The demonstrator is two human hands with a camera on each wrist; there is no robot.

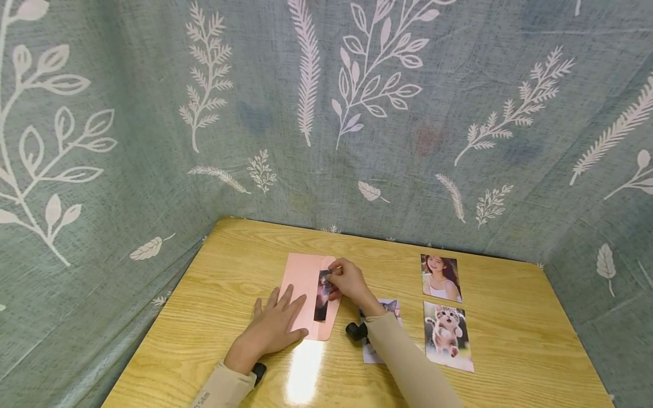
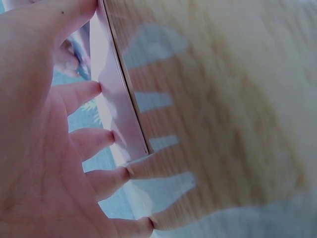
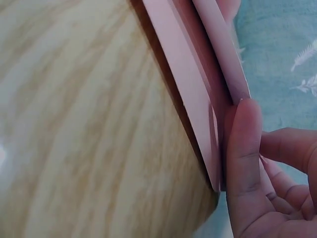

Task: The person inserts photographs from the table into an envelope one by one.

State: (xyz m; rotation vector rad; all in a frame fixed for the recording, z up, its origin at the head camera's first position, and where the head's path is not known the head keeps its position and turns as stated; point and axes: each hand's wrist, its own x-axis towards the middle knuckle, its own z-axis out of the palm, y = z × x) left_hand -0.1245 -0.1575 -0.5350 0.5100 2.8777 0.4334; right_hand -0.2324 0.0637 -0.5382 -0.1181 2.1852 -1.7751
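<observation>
A pink envelope [image 1: 298, 277] lies on the table, its flap side toward the right. A dark photo [image 1: 322, 297] shows as a narrow strip at the envelope's opening, the rest hidden. My right hand [image 1: 350, 283] pinches the photo's right edge between thumb and fingers. The right wrist view shows the thumb [image 3: 246, 148] at the envelope's mouth, where the pink layers stand slightly apart. With fingers spread, my left hand [image 1: 272, 326] rests on the envelope's left part and the table beside it. In the left wrist view, its fingertips touch near the envelope's edge [image 2: 119, 109].
A cat photo [image 1: 391, 305] lies partly hidden beneath my right forearm. Farther right are a portrait photo [image 1: 440, 277] and a kitten photo [image 1: 448, 334], one above the other. A leaf-patterned curtain [image 1: 357, 170] surrounds the wooden table [image 1: 515, 317] at the back and sides.
</observation>
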